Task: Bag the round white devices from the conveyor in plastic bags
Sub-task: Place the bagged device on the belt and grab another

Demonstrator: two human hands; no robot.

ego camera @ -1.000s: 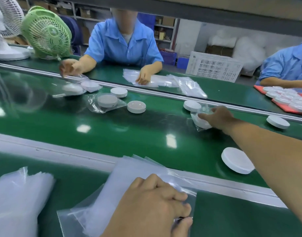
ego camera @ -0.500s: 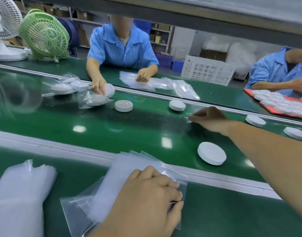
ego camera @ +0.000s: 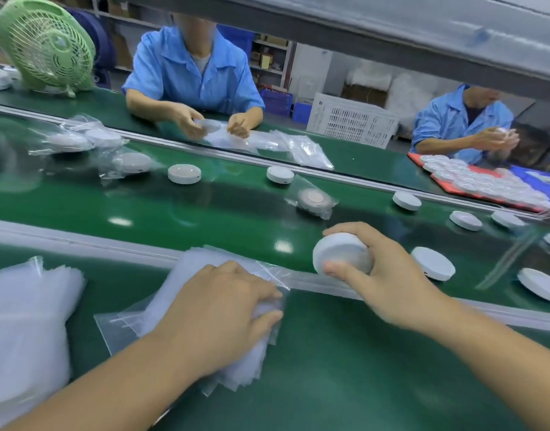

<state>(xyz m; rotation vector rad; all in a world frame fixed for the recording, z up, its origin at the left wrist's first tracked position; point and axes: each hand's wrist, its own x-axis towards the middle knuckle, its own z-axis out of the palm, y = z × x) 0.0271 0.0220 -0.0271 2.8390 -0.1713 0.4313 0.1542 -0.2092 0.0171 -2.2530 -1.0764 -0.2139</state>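
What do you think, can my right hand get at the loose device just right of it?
Probably not yet: the path to the loose device is open, but the right hand grips a second device in its fingers.

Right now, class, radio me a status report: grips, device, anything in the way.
Right grip holds round white device, tilted, at belt's near edge. Left grip pinches bag stack. Nothing between device and bags.
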